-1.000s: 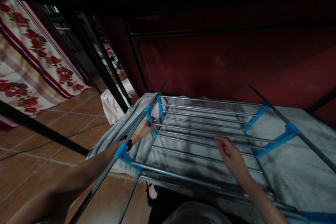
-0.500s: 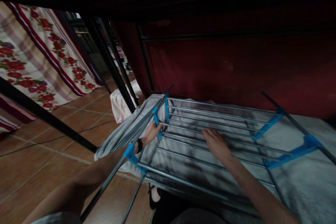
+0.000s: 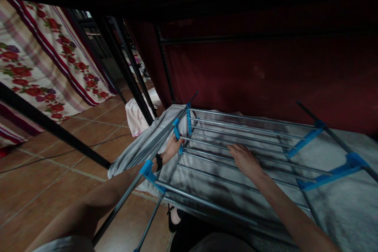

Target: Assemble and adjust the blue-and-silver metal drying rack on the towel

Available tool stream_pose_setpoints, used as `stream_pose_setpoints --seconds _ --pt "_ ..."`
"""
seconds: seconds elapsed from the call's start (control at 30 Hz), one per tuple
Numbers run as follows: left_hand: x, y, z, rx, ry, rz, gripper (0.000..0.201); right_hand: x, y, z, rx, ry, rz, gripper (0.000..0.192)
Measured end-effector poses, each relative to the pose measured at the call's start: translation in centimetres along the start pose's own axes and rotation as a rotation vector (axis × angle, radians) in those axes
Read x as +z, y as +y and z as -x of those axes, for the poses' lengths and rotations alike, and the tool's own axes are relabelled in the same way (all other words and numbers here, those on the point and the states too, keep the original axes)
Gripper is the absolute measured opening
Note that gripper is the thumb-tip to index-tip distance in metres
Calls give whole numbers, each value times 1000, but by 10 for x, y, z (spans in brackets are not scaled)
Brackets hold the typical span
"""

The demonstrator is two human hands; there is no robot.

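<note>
A folding rack of grey metal rods [image 3: 206,202] and blue plastic brackets lies across a grey blanket. My left hand [image 3: 173,149], with a dark band at its wrist, is closed around a blue bracket [image 3: 176,128] on the rack's left side, by the end of a rod. Over the middle of the rack, my right hand [image 3: 244,160] has its fingers together and bent over a metal rod [image 3: 206,143]; the thumb is hidden. At the rack's right stand two more blue brackets, the nearer one [image 3: 333,173] holding rod ends.
Black metal posts [image 3: 126,71] rise at the left, and a dark surface hangs low overhead. Behind the rack is a dark red cloth [image 3: 260,75]. A flowered curtain [image 3: 53,59] hangs over the tiled floor [image 3: 59,189], where a thin cable runs. A striped cloth [image 3: 137,116] hangs near the posts.
The view has shifted very slightly. Both hands keep their places on the rack, and the rack looks the same.
</note>
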State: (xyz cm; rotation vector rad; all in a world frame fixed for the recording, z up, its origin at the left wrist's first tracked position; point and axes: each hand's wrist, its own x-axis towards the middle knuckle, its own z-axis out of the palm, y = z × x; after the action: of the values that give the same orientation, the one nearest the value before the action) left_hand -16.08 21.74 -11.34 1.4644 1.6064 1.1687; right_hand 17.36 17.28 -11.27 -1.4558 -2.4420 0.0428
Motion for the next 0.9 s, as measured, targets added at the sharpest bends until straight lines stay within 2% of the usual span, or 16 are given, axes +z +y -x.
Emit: stream_pose_setpoints --seconds 0.23,0.47,0.77,0.9 --pt "3 0 -1 -16 15 -29 18 2 2 1 -18 -36 -26 28" --pt "2 -7 -5 -42 -18 -58 27 4 3 0 10 -41 -26 30" --pt "2 -15 -8 -59 -36 -66 30 2 3 -1 12 -30 -44 32" --pt "4 -18 -10 -47 -7 -61 23 -2 2 -2 12 -45 -47 31"
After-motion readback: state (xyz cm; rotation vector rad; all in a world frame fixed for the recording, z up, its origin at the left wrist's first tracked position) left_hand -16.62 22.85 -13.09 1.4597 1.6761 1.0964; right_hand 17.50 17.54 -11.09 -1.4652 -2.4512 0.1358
